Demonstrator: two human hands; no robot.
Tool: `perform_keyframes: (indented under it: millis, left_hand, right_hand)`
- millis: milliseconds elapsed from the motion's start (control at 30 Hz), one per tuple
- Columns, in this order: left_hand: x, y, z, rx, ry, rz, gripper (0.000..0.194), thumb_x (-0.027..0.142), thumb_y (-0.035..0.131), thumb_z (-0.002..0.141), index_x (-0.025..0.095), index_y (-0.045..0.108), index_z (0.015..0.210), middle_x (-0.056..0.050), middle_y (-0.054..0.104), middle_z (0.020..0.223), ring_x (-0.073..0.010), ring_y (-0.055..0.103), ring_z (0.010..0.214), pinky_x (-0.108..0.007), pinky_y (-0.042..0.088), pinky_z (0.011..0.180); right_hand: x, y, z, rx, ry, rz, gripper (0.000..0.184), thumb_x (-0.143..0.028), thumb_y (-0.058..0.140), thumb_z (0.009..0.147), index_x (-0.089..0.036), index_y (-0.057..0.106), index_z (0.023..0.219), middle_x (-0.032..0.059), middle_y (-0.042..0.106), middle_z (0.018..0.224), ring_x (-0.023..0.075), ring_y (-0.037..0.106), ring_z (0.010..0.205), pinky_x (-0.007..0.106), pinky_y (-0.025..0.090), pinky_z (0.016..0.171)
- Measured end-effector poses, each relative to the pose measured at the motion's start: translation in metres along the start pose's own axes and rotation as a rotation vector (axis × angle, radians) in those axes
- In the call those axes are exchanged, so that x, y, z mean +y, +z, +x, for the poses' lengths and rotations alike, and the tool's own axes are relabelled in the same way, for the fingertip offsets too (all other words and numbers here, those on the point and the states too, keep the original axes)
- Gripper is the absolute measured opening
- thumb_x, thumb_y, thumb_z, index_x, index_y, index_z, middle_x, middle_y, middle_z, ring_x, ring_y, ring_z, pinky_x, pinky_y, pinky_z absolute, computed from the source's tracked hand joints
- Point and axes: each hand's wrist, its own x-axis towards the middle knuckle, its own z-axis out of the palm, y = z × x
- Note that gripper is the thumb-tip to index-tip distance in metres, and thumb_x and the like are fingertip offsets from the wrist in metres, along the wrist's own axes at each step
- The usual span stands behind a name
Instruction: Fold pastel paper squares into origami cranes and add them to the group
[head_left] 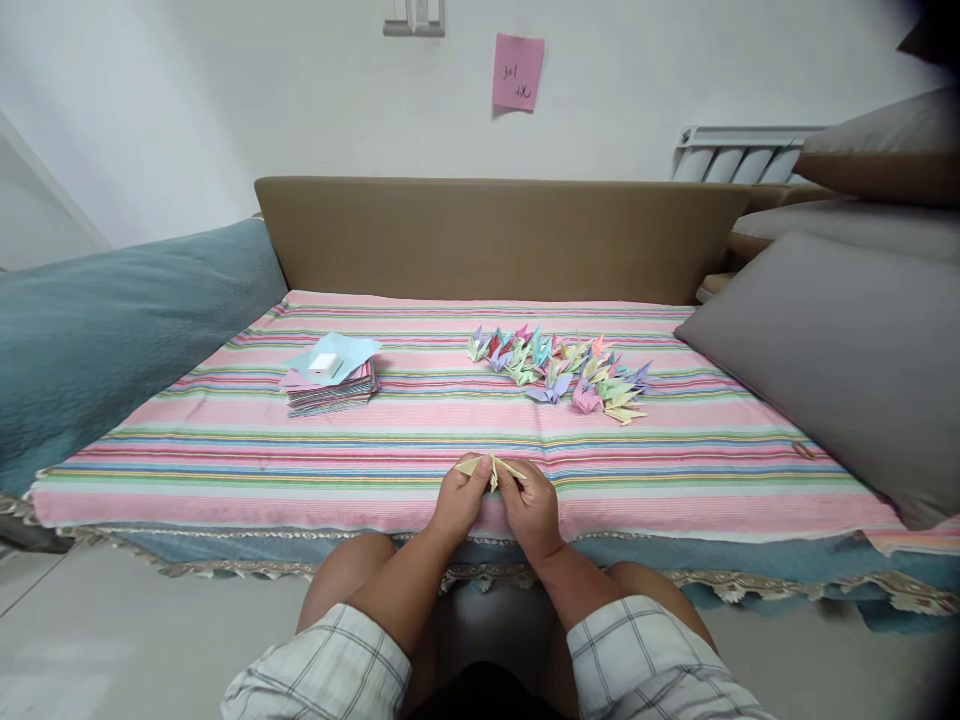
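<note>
Between my two hands is a pale yellow paper crane point(493, 474), held just above the front part of the striped cloth. My left hand point(459, 497) pinches its left side between thumb and fingers. On the other side, my right hand point(534, 505) grips it the same way, with the thumbs close together at the middle. Its wing-like points stick out to both sides, and the fingers hide part of the folds. Farther back, slightly to the right, lies a group of folded paper cranes point(555, 382) in many pastel colours.
A stack of coloured paper sheets point(330, 395) stands at the left, with a small white block point(325, 365) on top. Grey cushions point(817, 360) crowd the right end. A brown backrest point(495, 240) closes off the back, and a blue-covered armrest point(135, 340) the left.
</note>
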Motion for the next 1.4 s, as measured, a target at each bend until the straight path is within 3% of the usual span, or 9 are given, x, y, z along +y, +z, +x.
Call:
perform_keyframes:
  millis: [167,333,467,600,767,1000,1200,1400]
  left_hand:
    - [-0.007,-0.002,0.000,0.008,0.059,0.120,0.037,0.051,0.045,0.083,0.017,0.056,0.072,-0.001,0.053,0.069,-0.0149,0.048,0.069,-0.026,0.038,0.067]
    - [-0.004,-0.002,-0.001,0.019,0.159,0.259,0.035,0.047,0.041,0.086,0.018,0.057,0.077,-0.002,0.054,0.076,-0.0157,0.050,0.074,-0.027,0.039,0.072]
    - [0.000,-0.001,-0.003,-0.008,0.129,0.242,0.036,0.050,0.041,0.085,0.018,0.055,0.076,-0.001,0.053,0.071,-0.0147,0.049,0.069,-0.027,0.040,0.069]
    - [0.001,-0.001,-0.005,-0.012,0.039,0.146,0.042,0.057,0.043,0.082,0.019,0.048,0.064,0.002,0.048,0.061,-0.0132,0.046,0.062,-0.026,0.038,0.064]
    - [0.000,0.001,-0.005,-0.052,-0.067,-0.113,0.044,0.057,0.046,0.080,0.019,0.042,0.058,0.002,0.050,0.057,-0.0127,0.047,0.057,-0.026,0.038,0.060]
    - [-0.001,0.003,-0.002,-0.032,-0.218,-0.425,0.042,0.057,0.055,0.074,0.016,0.051,0.065,0.002,0.052,0.054,-0.0136,0.050,0.053,-0.028,0.041,0.056]
    - [0.002,0.005,-0.001,0.075,-0.318,-0.553,0.044,0.056,0.065,0.066,0.014,0.053,0.063,0.003,0.049,0.051,-0.0121,0.051,0.051,-0.027,0.043,0.056]
    - [0.002,0.004,0.001,0.079,-0.317,-0.595,0.038,0.048,0.068,0.068,0.013,0.055,0.063,0.002,0.050,0.052,-0.0106,0.051,0.052,-0.026,0.044,0.057]
  right_hand:
    - [0.002,0.002,-0.003,-0.011,0.121,0.098,0.017,-0.029,0.051,0.084,-0.020,0.066,0.086,0.0041,0.067,0.082,0.0164,0.059,0.076,0.028,0.045,0.071]
    - [0.006,0.006,-0.007,-0.072,0.404,0.355,0.026,-0.044,0.051,0.083,-0.019,0.055,0.079,-0.0041,0.052,0.054,0.0102,0.045,0.048,0.022,0.038,0.047]
    - [0.007,0.007,-0.005,-0.098,0.481,0.390,0.032,-0.051,0.049,0.082,-0.019,0.054,0.077,-0.0062,0.044,0.050,0.0083,0.039,0.044,0.020,0.031,0.041]
    - [0.007,0.008,-0.002,-0.097,0.522,0.458,0.036,-0.053,0.050,0.081,-0.019,0.053,0.071,-0.0051,0.045,0.052,0.0078,0.038,0.045,0.020,0.029,0.041]
    - [0.005,0.013,-0.001,-0.054,0.699,0.676,0.040,-0.056,0.056,0.075,-0.018,0.048,0.063,-0.0054,0.045,0.049,0.0057,0.035,0.041,0.018,0.024,0.037]
    - [-0.003,0.017,0.003,0.035,0.830,0.893,0.040,-0.052,0.068,0.065,-0.018,0.047,0.063,-0.0083,0.041,0.046,0.0037,0.032,0.038,0.016,0.021,0.034]
    - [-0.009,0.018,0.005,0.086,0.919,1.031,0.041,-0.049,0.072,0.062,-0.018,0.045,0.065,-0.0097,0.041,0.047,0.0027,0.033,0.038,0.014,0.023,0.034]
    - [-0.006,0.020,0.004,0.115,0.903,1.029,0.040,-0.047,0.072,0.063,-0.018,0.045,0.064,-0.0098,0.041,0.046,0.0028,0.034,0.038,0.014,0.023,0.034]
